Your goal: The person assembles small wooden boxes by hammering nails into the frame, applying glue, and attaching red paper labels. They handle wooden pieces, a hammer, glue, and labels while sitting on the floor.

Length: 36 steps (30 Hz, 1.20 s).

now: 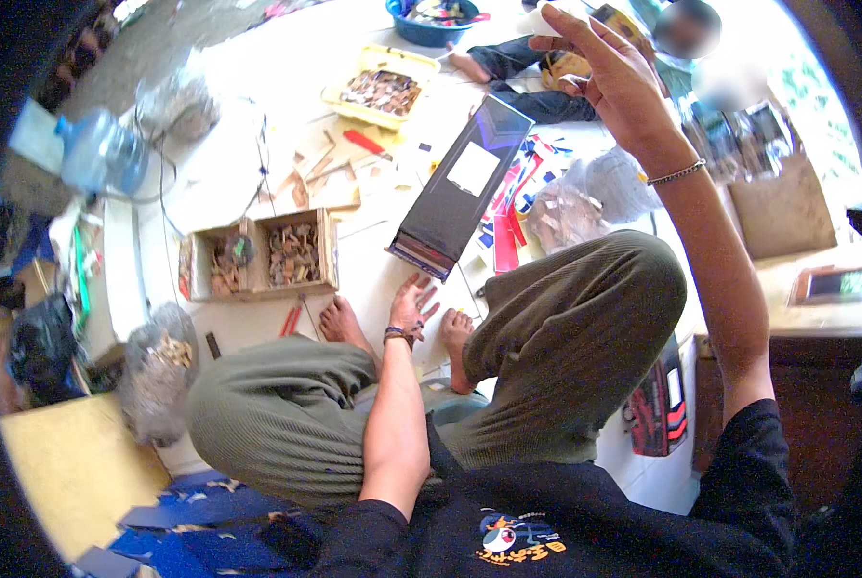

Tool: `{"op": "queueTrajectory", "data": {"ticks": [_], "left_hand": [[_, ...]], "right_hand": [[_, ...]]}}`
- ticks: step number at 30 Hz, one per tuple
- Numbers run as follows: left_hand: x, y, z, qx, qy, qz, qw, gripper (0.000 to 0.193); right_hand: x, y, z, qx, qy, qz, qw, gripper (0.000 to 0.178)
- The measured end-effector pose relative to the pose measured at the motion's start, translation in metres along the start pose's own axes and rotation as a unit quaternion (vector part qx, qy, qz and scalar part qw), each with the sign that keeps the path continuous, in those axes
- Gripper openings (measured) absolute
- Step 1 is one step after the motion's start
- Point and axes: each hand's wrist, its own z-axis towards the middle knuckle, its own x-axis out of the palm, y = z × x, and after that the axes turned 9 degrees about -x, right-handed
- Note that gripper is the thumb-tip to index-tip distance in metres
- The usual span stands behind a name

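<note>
A long black cardboard box point(429, 223) with a white label lies on the tiled floor in front of me. My left hand point(411, 306) is open, palm up and fingers spread, just at the near end of this box; I cannot tell whether it touches. My right hand point(612, 77) is raised high at the upper right, its fingers bent around a pale white thing point(544, 19). Brightness and the picture's edge hide what kind of thing it is. Between my bare feet, the left hand is empty.
A wooden two-part box point(330, 255) with wood scraps stands at left, red-handled pliers point(293, 316) near it. Beyond are a yellow tray point(336, 99) of small pieces and a blue basin point(428, 29). Plastic bags point(570, 212) lie right of the black box; another person sits at the far side.
</note>
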Motion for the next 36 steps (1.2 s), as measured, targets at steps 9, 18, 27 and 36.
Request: {"op": "queueTrajectory", "data": {"ticks": [9, 18, 27, 36], "left_hand": [[0.013, 0.022, 0.061, 0.264, -0.150, 0.334, 0.892, 0.050], [0.019, -0.004, 0.034, 0.203, -0.120, 0.427, 0.873, 0.028], [0.016, -0.042, 0.025, -0.048, 0.021, 0.308, 0.950, 0.039], [0.009, 0.025, 0.041, -0.010, 0.101, -0.167, 0.981, 0.038]], "right_hand": [[-0.050, -0.106, -0.110, 0.191, -0.146, 0.169, 0.956, 0.038], [-0.001, -0.227, -0.216, 0.342, -0.247, 0.365, 0.830, 0.035], [0.028, -0.244, -0.237, 0.400, -0.245, 0.414, 0.780, 0.037], [0.045, -0.239, -0.237, 0.413, -0.261, 0.428, 0.760, 0.035]]}}
